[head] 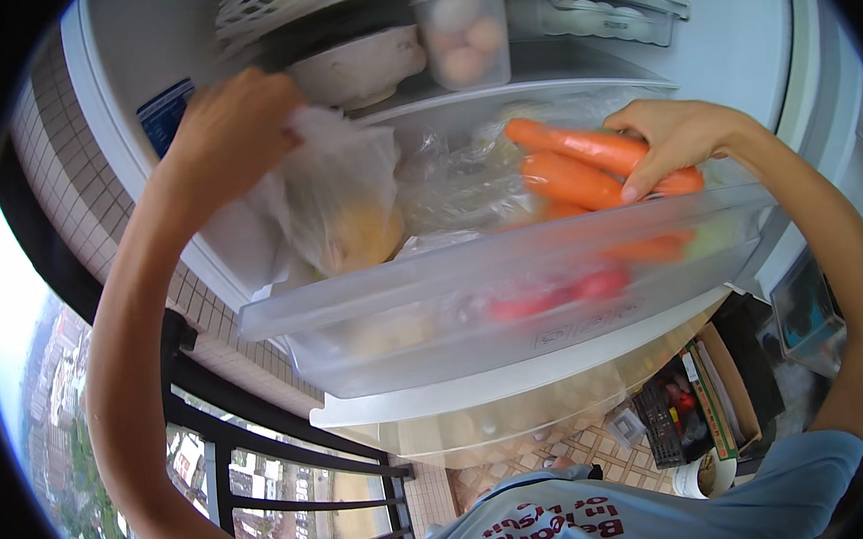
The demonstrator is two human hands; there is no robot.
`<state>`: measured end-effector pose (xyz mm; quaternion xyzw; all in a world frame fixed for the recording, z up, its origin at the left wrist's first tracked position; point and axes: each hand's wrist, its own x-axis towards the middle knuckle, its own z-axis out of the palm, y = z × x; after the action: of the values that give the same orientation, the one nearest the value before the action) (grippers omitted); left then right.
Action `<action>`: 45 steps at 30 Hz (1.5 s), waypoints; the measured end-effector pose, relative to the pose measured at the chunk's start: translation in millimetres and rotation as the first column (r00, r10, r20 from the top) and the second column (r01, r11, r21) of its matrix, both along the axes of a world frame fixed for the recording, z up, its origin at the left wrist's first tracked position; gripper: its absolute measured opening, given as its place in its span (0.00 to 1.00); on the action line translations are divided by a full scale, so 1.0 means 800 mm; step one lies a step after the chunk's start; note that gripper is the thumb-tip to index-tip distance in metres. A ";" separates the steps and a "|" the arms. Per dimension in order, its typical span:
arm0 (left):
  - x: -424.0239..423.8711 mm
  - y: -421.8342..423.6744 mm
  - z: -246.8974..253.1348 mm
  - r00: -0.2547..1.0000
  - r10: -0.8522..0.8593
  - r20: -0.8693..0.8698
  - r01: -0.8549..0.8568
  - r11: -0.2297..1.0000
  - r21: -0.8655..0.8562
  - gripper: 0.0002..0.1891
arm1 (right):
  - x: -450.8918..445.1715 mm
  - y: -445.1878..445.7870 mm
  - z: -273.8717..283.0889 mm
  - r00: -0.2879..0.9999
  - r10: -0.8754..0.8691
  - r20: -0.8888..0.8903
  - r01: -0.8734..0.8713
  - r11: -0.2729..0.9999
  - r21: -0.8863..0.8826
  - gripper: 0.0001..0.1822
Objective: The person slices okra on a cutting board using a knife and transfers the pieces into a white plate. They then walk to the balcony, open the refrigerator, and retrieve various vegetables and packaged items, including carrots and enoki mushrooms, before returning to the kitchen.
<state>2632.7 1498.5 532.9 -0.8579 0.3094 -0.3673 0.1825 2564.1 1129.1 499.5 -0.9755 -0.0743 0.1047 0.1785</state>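
Note:
My left hand (244, 121), blurred, grips the top of a thin plastic bag (347, 167) at the left end of a clear refrigerator drawer (436, 351). Something yellow (370, 232) shows through the bag's lower part. At the drawer's right end, my right hand (679, 136) has its thumb and fingers around large carrots (578, 179) with a shiny wrapped look. Other clear plastic bags (462, 171) lie between the two hands. Behind the drawer's frosted front, red items (559, 295) show blurred.
On the shelf above stand a clear tub of eggs (462, 38), a pale wrapped bowl (360, 66) and an egg tray (602, 22). A black balcony railing (302, 463) runs at lower left. A black crate (663, 418) and a white bucket (703, 475) stand on the floor.

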 end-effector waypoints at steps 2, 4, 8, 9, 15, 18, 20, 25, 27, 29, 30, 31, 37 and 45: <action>0.010 0.000 0.006 1.000 -0.006 0.023 0.007 0.999 -0.043 0.10 | 0.005 -0.005 0.012 1.000 -0.027 -0.007 0.027 0.998 0.052 0.32; 0.017 -0.001 0.015 0.992 -0.088 0.095 0.092 0.995 -0.044 0.13 | 0.010 -0.011 0.021 0.999 0.014 -0.038 -0.011 0.998 0.063 0.25; 0.024 -0.009 0.033 0.912 -0.284 0.297 0.334 0.933 -0.132 0.10 | 0.020 -0.014 0.027 0.997 0.001 -0.077 -0.003 1.000 -0.021 0.23; 0.023 -0.012 0.035 0.911 -0.270 0.312 0.336 0.925 -0.179 0.09 | 0.022 -0.013 0.026 0.996 -0.002 -0.085 -0.003 0.998 -0.057 0.24; 0.000 -0.030 0.041 0.922 -0.243 0.301 0.343 0.874 -0.344 0.10 | 0.022 -0.007 0.022 0.999 -0.039 -0.026 0.030 0.962 -0.273 0.25; -0.002 -0.040 0.058 0.933 -0.291 0.212 0.359 0.795 -0.490 0.12 | 0.017 -0.005 0.025 0.998 0.000 -0.055 -0.012 0.977 -0.214 0.28; -0.003 -0.044 0.066 0.937 -0.307 0.165 0.344 0.737 -0.581 0.13 | 0.014 0.005 0.031 0.971 0.150 0.187 -0.093 0.955 -0.282 0.31; -0.014 -0.066 0.073 0.885 -0.463 -0.048 0.236 0.536 -0.811 0.15 | -0.003 0.070 0.043 0.794 0.170 0.584 -0.269 0.959 0.086 0.39; -0.022 -0.078 0.072 0.847 -0.523 -0.095 0.183 0.456 -0.871 0.15 | -0.008 0.106 0.032 0.741 0.047 0.670 -0.200 0.968 0.153 0.36; -0.026 -0.093 0.065 0.723 -0.689 -0.050 0.285 0.363 -0.887 0.15 | -0.005 0.134 0.028 0.689 0.052 0.723 -0.312 0.921 0.231 0.34; -0.028 -0.096 0.065 0.715 -0.695 -0.081 0.294 0.403 -0.867 0.15 | 0.000 0.144 0.028 0.678 0.094 0.729 -0.411 0.871 0.270 0.33; -0.029 -0.099 0.065 0.706 -0.699 -0.112 0.303 0.441 -0.845 0.15 | 0.004 0.150 0.028 0.663 0.133 0.737 -0.503 0.808 0.307 0.32; -0.033 -0.097 0.074 0.843 -0.491 -0.217 0.170 0.628 -0.759 0.15 | 0.027 0.132 0.024 0.902 0.134 0.411 -0.325 0.837 0.440 0.32; -0.033 -0.057 0.100 0.755 -0.632 -0.174 0.237 0.511 -0.826 0.14 | 0.055 0.121 -0.016 0.952 0.177 0.250 -0.298 0.722 0.624 0.36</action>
<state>2606.0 1452.8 612.7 -0.8008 0.3697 -0.2837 -0.3761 2607.9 1226.0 486.9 -0.8383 -0.2461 0.0091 0.4865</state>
